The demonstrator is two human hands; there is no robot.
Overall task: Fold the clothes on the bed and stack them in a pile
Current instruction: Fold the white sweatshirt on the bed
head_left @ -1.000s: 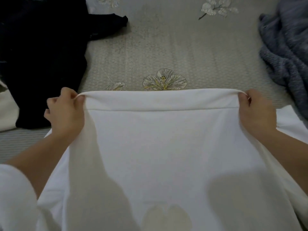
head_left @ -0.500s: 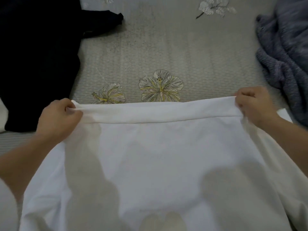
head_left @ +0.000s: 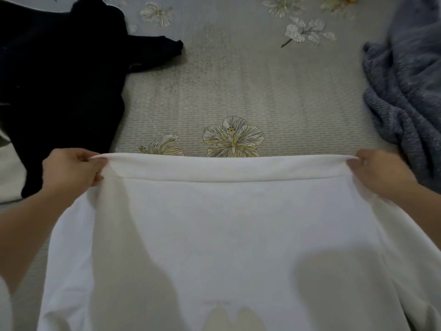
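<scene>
The white top (head_left: 226, 223) is spread out in the middle of the bed (head_left: 238, 80), close to the person, and it fills most of the lower part of the view. Its far edge is a wide band (head_left: 226, 167) that runs straight across from one hand to the other. The left hand (head_left: 71, 170) pinches the left corner of that band, with the fingers curled and the thumb on the cloth. The right hand (head_left: 379, 173) grips the right corner the same way, fingers curled around the edge. The band is pulled tight between the two hands. The rest of the top slopes down toward the person, and two soft shadows fall on it. Just past the band, two big flowers (head_left: 232, 138) are printed on the grey sheet. A black piece of clothing (head_left: 59, 91) lies on the bed to the left, near the left hand but not touching it. A fuzzy grey-blue piece of clothing (head_left: 405, 103) lies bunched up on the right, near the right hand
</scene>
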